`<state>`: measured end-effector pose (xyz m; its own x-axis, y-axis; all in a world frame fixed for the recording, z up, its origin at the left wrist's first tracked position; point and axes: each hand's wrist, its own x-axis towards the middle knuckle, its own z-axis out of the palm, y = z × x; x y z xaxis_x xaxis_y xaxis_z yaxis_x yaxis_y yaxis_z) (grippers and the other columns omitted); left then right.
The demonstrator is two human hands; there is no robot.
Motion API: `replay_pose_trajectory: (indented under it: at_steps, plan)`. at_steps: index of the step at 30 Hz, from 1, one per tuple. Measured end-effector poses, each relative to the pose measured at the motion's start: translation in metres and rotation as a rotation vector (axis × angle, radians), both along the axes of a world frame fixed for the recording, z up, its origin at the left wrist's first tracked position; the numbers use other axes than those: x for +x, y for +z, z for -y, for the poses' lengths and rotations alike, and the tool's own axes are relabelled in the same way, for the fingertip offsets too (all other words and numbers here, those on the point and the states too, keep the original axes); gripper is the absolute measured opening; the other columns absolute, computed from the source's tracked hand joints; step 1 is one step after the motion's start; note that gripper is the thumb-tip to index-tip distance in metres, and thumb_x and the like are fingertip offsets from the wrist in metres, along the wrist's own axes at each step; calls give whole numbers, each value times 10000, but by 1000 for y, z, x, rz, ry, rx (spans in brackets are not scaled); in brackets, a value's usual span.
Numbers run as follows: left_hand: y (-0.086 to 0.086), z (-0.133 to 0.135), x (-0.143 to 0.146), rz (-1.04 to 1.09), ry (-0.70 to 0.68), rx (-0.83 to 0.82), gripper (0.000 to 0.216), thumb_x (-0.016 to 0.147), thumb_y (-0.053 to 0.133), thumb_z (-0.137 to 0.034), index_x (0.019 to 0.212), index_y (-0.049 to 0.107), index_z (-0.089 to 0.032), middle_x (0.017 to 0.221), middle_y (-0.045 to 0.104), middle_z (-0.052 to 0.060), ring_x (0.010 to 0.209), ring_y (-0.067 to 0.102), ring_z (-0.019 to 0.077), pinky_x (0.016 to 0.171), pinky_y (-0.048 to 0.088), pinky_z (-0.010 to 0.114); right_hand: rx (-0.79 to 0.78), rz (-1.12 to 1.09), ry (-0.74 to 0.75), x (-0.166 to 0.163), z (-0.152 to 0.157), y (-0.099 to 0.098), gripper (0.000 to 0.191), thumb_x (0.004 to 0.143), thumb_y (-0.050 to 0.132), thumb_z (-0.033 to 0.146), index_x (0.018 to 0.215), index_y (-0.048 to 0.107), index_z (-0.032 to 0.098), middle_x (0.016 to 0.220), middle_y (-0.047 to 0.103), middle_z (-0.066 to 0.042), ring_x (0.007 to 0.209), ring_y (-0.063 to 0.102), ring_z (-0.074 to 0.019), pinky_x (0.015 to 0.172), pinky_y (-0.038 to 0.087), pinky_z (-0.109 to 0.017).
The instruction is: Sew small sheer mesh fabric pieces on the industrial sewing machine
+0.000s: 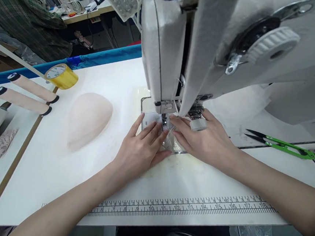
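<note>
A white sewing machine head (163, 52) stands over the table, its needle and presser foot (164, 119) low between my hands. My left hand (142, 146) lies flat with fingers spread on the metal needle plate, fingertips just left of and in front of the foot. To the right of the foot, my right hand (205, 137) reaches in with fingers stretched and thumb apart, partly behind the machine's lower parts. Something thin and see-through, like sheer fabric (172, 139), shows between the hands; its edges are hard to make out. A pale, sheer cup-shaped piece (89, 121) lies left.
Green thread snips (284, 144) lie at right, near pale sheer fabric (238, 103). A yellow tape roll (62, 76) and two thread spools (23, 100) sit at left. A printed ruler (177, 207) runs along the front edge. A person in a plaid sleeve (28, 22) is behind.
</note>
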<state>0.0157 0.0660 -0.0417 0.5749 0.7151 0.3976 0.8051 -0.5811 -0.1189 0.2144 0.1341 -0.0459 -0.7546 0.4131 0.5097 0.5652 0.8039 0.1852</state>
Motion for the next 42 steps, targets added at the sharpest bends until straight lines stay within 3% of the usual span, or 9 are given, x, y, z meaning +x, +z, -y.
replay_pose_trajectory:
  at_steps: [17,21,26,29,32,34,36,39,42]
  plan:
    - [-3,-2,1,5,24,5,442,982,465,-424,1191,639,-75,1201,655,170,1141,621,283,1146,302,574,-60,-29,19,-1,2,2,206,938,513,195,1014,692,128,849,721,-79,892,621,-223,965,372,-382]
    - [-3,-1,-1,28,24,10,472,977,463,-448,1205,621,-66,1211,646,184,1152,613,293,1140,293,591,-68,-36,52,0,2,1,208,936,494,154,1005,688,125,767,707,-65,889,619,-227,983,364,-407]
    - [3,3,-11,46,-133,-22,607,898,524,-594,1195,609,-70,1180,667,160,1127,621,292,1100,384,550,-125,-18,224,5,5,9,240,944,445,126,922,683,153,840,704,-42,783,609,-177,944,381,-384]
    - [4,4,-15,27,-203,46,309,931,574,-357,1069,644,-89,1073,710,125,1014,671,231,985,518,417,-177,18,315,10,6,17,286,969,465,330,910,679,149,880,696,-50,784,606,-191,912,391,-388]
    - [2,3,-15,61,-188,105,128,913,536,-103,986,641,-103,1015,727,96,935,692,187,950,540,369,-223,67,316,11,8,21,524,915,475,592,1008,665,113,954,694,-93,827,607,-232,869,409,-412]
    - [1,3,-13,113,-167,84,119,909,531,-94,960,637,-117,979,733,74,907,697,172,951,541,364,-199,61,275,9,9,19,440,923,515,509,1040,656,109,986,697,-85,833,612,-224,849,417,-399]
    - [1,3,-11,139,-144,64,114,913,543,-142,975,638,-126,993,732,75,922,696,176,947,545,367,-129,10,244,6,12,16,183,937,532,253,978,669,138,977,709,-42,823,618,-184,838,421,-359]
    - [0,5,-10,95,-119,49,246,912,548,-203,1116,627,-91,1158,683,135,1082,651,240,968,538,415,-52,-53,269,4,15,12,230,909,501,36,852,681,167,933,725,-1,863,627,-144,838,424,-318]
    - [-2,7,-11,36,-114,23,323,925,498,-180,1201,602,-50,1224,647,156,1165,607,267,996,526,438,-51,-65,313,5,16,11,234,922,509,58,835,696,169,874,730,-12,896,633,-160,838,440,-335]
